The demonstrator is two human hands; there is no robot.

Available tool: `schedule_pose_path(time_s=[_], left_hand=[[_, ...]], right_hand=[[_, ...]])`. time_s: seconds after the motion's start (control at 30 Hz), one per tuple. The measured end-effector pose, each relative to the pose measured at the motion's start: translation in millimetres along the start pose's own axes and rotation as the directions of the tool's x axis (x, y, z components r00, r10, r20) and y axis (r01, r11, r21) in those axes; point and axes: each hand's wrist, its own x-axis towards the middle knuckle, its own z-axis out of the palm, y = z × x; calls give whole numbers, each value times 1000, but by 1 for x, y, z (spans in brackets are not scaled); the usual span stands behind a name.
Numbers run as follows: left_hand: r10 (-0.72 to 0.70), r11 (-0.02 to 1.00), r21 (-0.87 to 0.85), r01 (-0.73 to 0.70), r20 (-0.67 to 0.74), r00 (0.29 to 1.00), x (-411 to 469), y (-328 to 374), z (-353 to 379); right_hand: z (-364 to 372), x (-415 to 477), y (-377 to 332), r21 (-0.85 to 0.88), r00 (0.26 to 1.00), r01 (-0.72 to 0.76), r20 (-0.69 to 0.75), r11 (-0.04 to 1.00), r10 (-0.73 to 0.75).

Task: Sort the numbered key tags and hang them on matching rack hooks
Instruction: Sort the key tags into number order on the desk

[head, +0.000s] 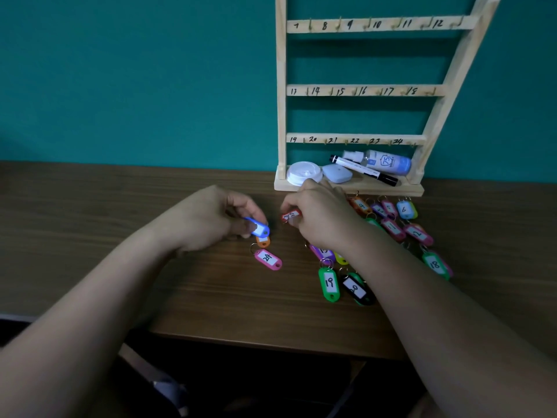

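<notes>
Head view shows the sorting step: the left hand (211,218) pinches a blue key tag (258,229), the right hand (319,215) a red key tag (291,216), both low over the table (120,206) beside the loose tags (329,283), the rack (361,91) bare, so reading their numbers likely comes next.

Wooden table (90,224) is carrying a pale rack (401,190), standing at its back. Key tags are lying loose: pink tag 24 (267,259) near centre; green tag 19 (329,284) beside a black tag (357,289), possibly 20; green tag 18 (435,265) farther right.
</notes>
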Motion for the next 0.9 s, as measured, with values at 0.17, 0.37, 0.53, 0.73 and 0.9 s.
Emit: schedule_pose_path(time_s=[0.17,0.37,0.53,0.73,0.9], left_hand=[[0,1000,17,1,-33,999,0,-1,1],[-17,999,-49,12,-113,993,2,0,6],[-22,990,-139,-1,-162,987,1,2,11],[-79,931,-366,-3,-208,975,1,10,20],[-91,905,-425,-13,-225,970,0,15,22]], right_hand=[[1,6,-3,0,1000,-26,13,1000,26],[4,8,-6,42,998,-45,-41,998,46],[6,10,-1,251,979,-56,-177,966,103],[-5,-2,1,685,966,-30,-167,728,197],[-10,-17,3,793,972,-2,-142,609,188]])
